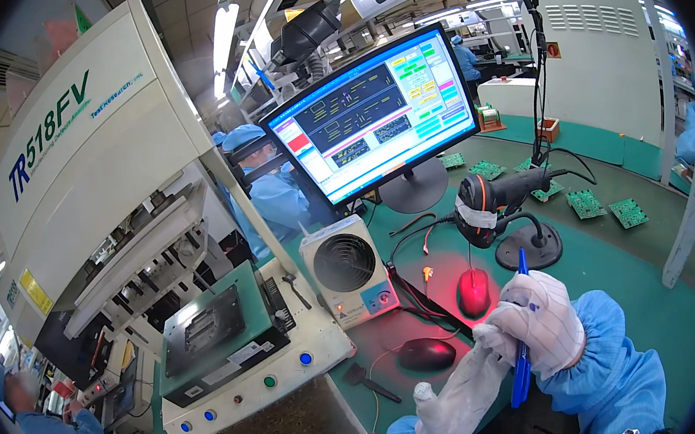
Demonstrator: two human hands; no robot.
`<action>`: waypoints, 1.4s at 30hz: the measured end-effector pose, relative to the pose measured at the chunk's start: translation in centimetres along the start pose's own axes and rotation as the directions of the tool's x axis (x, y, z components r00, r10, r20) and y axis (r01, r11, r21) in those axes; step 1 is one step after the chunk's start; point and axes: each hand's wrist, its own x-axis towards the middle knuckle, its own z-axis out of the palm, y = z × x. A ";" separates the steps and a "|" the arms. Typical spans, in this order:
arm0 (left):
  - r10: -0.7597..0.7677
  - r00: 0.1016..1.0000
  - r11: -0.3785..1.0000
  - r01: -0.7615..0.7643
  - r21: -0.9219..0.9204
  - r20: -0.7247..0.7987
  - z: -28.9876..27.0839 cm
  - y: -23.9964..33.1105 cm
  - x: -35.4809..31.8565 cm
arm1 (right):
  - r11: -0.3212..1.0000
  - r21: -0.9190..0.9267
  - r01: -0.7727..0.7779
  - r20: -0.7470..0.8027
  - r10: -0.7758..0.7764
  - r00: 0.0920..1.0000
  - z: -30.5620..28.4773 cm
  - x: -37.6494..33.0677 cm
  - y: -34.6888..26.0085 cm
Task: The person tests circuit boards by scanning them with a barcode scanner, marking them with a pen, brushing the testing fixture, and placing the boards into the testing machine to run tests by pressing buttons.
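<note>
My right hand (542,324), in a white striped glove, is closed around a blue marker pen (522,374). The pen stands nearly upright, its narrow end above the knuckles and its thicker clip end below. My left hand (459,399), in a white glove, reaches up beside it with the fingers stretched out together and the thumb apart. Its fingertips meet the curled fingers of my right hand, which partly hide them. Just beyond the hands, a computer mouse (473,293) lies in red light, and a dark mouse (427,354) lies left of it.
A test machine (95,116) with a black fixture (207,327) stands left. A fan unit (342,263) and monitor (375,114) stand ahead. A handheld scanner (488,203) sits on its stand. Green circuit boards (586,204) lie right. A brush (370,382) lies near. Other people (265,187) work nearby.
</note>
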 end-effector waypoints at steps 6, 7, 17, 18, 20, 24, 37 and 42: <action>-0.024 0.998 0.971 0.038 -0.235 0.061 -0.3 -0.3 0.7 | 0.994 -0.088 0.058 0.047 -0.054 0.997 0.4 0.1 0.5; -0.026 0.998 0.971 0.039 -0.235 0.061 -0.3 -0.4 0.8 | 0.990 -0.127 0.066 0.007 -0.066 0.998 0.5 0.0 0.6; 0.251 0.966 0.959 -0.240 -0.149 0.062 2.4 -3.0 0.6 | 0.989 -0.140 0.038 -0.048 -0.046 0.998 0.5 0.6 0.5; 0.198 0.978 0.968 -0.185 -0.171 0.065 2.3 -3.4 0.6 | 0.991 -0.125 0.050 -0.030 -0.055 0.998 0.1 0.6 0.4; 0.187 0.978 0.982 -0.184 -0.033 0.095 2.0 -3.3 0.5 | 0.984 -0.122 0.130 -0.160 -0.149 0.976 -1.0 0.2 0.8; 0.224 0.963 0.907 -0.262 0.331 0.149 2.0 -0.5 0.5 | 0.978 -0.205 0.036 -0.525 -0.141 0.839 -6.7 -1.8 4.5; 0.529 0.758 -0.843 0.520 -0.134 -0.381 -1.8 12.0 -10.3 | -0.023 -0.842 -0.539 -0.265 0.888 0.376 -9.5 -18.6 29.1; 0.589 0.715 -0.805 0.557 -0.203 -0.377 -5.5 13.0 -12.8 | -0.094 -0.883 -0.459 -0.193 0.966 0.174 -9.6 -22.4 31.6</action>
